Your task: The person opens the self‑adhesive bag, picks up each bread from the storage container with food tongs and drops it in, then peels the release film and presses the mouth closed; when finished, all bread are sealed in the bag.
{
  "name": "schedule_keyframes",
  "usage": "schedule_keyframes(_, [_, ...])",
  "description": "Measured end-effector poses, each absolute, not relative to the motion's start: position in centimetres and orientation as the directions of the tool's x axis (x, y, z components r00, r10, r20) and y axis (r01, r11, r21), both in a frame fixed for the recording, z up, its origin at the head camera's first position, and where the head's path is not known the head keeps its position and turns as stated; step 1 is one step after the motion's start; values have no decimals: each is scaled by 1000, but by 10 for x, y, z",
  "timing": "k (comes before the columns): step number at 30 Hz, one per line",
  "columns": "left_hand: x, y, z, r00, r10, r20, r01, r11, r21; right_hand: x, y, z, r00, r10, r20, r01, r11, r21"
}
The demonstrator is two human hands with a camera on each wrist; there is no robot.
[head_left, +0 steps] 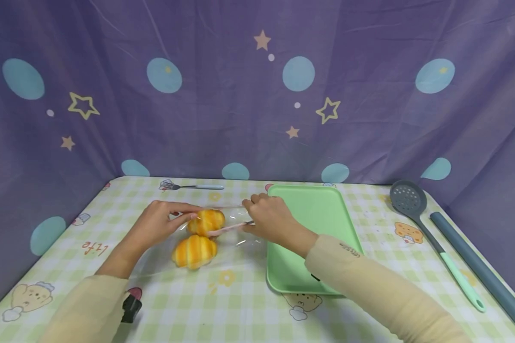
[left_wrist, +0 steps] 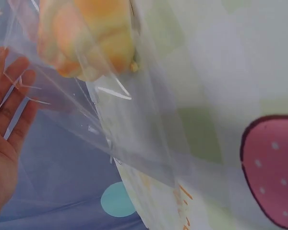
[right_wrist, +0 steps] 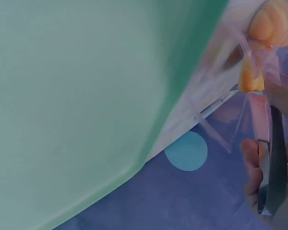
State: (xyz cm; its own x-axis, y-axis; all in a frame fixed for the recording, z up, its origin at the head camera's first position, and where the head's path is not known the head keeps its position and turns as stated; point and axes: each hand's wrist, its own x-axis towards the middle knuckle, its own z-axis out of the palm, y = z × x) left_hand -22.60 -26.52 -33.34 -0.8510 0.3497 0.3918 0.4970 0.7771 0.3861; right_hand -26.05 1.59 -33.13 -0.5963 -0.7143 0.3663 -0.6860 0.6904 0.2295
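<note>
Two striped orange-yellow toy bread rolls, an upper one [head_left: 211,220] and a lower one [head_left: 194,252], lie close together on the cloth in a clear plastic bag [left_wrist: 86,115]. My left hand [head_left: 154,221] has thumb and forefinger at the left side of the upper roll, pinching the bag film there; its other fingers are loosely extended in the left wrist view. My right hand [head_left: 270,219] grips metal-handled tongs [right_wrist: 263,124] with pink ends, curled round the handles. The lower pink end reaches the upper roll; whether the tongs squeeze it is unclear.
A light green tray [head_left: 313,205] lies under my right forearm. At the back left is a fork [head_left: 197,186] with a pale blue handle. A slotted skimmer [head_left: 437,247] and a dark grey rod [head_left: 476,267] lie along the right edge. A purple curtain [head_left: 240,95] hangs behind.
</note>
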Motion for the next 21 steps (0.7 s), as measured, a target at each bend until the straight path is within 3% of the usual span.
schedule_keyframes(5, [-227, -264, -333, -849, 352, 393, 499, 779, 380, -261, 16, -331, -653, -681, 331, -678, 721, 147])
schedule_keyframes(13, [-227, -262, -334, -864, 340, 372, 478, 787, 390, -263, 17, -337, -653, -643, 401, -689, 724, 38])
schedule_keyframes(21, [-228, -259, -334, -856, 335, 394, 486, 781, 392, -265, 15, -338, -653, -617, 439, -676, 736, 28])
